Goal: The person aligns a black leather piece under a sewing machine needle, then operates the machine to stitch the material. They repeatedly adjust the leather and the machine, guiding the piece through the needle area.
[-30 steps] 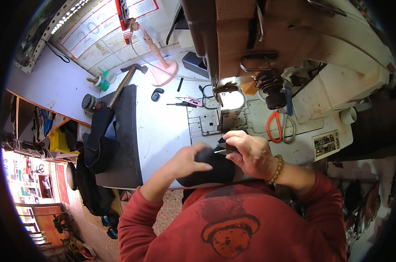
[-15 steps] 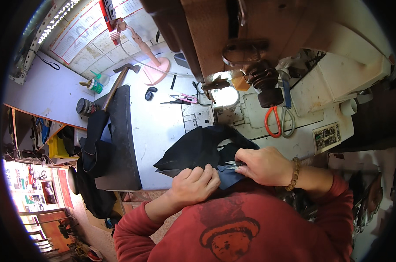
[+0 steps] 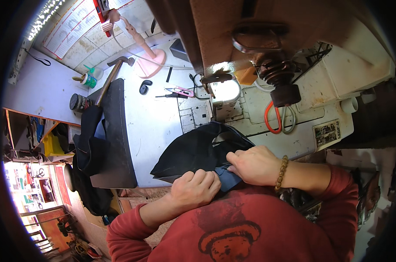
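A black piece of soft material [image 3: 180, 150] with a blue lining [image 3: 227, 179] lies over the front table edge, close to my body. My left hand [image 3: 196, 187] is closed, its fingers curled around the near edge of the piece. Just to the right, my right hand [image 3: 257, 166], with a beaded bracelet on its wrist, is closed in a pinch at the blue lining. A small pointed metal tool sits in its fingers; only a pale hint of it shows now, the rest being hidden. The far part of the black piece stands up in a loop.
A sewing machine [image 3: 233, 39] overhangs the table beyond my hands, its lamp lit. Orange- and grey-handled scissors [image 3: 273, 120] lie to the right. Pink thread snips [image 3: 180, 91], a hammer [image 3: 113, 78] and another black piece [image 3: 91, 144] on a dark mat [image 3: 119, 148] are on the left.
The metal blade that showed between my right fingers is now mostly covered. My right hand has shifted slightly left and my head view has turned a little.
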`<state>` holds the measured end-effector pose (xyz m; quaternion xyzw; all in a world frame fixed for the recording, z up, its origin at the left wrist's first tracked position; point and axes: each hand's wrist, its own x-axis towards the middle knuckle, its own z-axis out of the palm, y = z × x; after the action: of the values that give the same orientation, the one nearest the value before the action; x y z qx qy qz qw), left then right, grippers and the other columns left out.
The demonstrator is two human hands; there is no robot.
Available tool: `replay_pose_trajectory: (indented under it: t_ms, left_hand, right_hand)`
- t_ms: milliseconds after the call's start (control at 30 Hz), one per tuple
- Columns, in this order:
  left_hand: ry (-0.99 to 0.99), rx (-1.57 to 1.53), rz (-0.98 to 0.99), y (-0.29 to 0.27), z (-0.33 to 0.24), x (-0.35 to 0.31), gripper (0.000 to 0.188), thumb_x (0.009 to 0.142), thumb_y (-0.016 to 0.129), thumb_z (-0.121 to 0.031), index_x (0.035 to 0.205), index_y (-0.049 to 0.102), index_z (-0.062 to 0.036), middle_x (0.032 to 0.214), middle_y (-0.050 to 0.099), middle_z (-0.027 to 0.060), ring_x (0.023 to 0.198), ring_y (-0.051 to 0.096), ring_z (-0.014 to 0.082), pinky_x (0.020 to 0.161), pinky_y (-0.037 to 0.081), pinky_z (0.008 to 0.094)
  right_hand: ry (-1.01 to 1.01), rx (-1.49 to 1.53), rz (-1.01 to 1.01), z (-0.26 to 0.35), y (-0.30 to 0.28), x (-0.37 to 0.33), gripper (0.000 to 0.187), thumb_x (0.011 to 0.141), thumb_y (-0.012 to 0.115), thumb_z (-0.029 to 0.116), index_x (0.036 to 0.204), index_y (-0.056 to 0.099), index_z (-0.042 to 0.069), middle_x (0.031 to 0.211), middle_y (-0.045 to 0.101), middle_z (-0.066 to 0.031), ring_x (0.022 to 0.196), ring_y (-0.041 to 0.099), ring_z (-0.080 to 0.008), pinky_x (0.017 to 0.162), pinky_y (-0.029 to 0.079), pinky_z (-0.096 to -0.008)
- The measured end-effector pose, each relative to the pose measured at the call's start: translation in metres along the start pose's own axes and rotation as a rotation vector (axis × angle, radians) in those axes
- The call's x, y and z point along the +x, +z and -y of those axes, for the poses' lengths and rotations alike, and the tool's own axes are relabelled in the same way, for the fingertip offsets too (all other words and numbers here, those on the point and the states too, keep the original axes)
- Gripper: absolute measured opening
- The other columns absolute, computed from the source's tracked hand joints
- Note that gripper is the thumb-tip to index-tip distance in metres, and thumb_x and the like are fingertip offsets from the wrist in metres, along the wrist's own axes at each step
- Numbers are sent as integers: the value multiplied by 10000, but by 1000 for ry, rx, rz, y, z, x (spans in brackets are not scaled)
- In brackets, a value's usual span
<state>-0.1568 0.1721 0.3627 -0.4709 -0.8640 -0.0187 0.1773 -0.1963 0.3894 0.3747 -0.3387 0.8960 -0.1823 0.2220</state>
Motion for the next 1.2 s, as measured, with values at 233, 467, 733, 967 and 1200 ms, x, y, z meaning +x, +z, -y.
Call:
replay_pose_trajectory:
  t_ms: [233, 467, 733, 967, 1200]
  left_hand:
    - [7, -32, 14, 5, -1, -8, 128, 700, 592, -192, 801, 592, -114, 691, 435, -19, 591, 420, 109, 510, 286, 248]
    - [-58, -75, 8, 24, -15, -27, 87, 712, 551, -211, 732, 533, -128, 678, 419, -7, 604, 431, 118, 518, 312, 243]
    - [-515, -901, 522, 15, -3, -24, 371, 828, 672, -352, 915, 601, 1, 830, 629, 176, 798, 632, 340, 637, 494, 408]
    - [-782, -644, 560, 42, 4, -4, 425, 852, 646, -360, 833, 599, 63, 766, 637, 241, 726, 624, 403, 654, 495, 444]
    - [-1051, -1009, 494, 73, -1, -4, 282, 826, 660, -173, 1040, 645, 10, 922, 684, 131, 832, 645, 233, 767, 489, 313]
  right_hand:
    - [2, 36, -5, 0, 12, 10, 212, 904, 556, 242, 883, 523, 33, 743, 646, -141, 716, 642, -330, 621, 503, -439]
    - [58, -2, -52, 0, 38, 11, 175, 908, 547, 218, 930, 507, 49, 814, 637, -133, 717, 650, -312, 600, 516, -410]
    - [76, -120, -10, 8, 42, -4, 150, 905, 522, 217, 891, 558, 73, 739, 645, -106, 640, 653, -284, 557, 519, -407]
    - [-28, -168, -149, 8, 46, -7, 82, 835, 538, 145, 860, 549, 69, 702, 614, -98, 608, 646, -277, 527, 515, -385]
    - [-76, -214, -338, 2, 35, -2, 52, 813, 543, 118, 834, 542, 71, 700, 603, -92, 589, 633, -265, 514, 506, -377]
